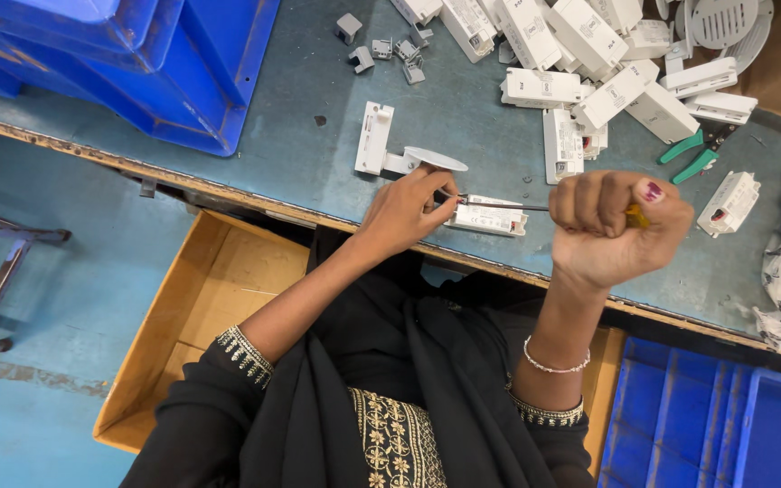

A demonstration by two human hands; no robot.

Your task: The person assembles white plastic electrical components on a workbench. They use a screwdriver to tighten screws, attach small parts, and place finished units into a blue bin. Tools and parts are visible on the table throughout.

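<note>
Blue bins [164,63] top-left on bench [318,154], cardboard box [201,307] below its edge. Left hand [404,210] pinches white module [488,217] at bench front edge, fingers closed on its left end. Screwdriver [499,206] shaft runs from module rightwards into right hand [612,226], fist closed tight round yellow handle, just right of module. Green pliers [693,154] farther right, w/ pile of white modules [580,54] behind.
</note>
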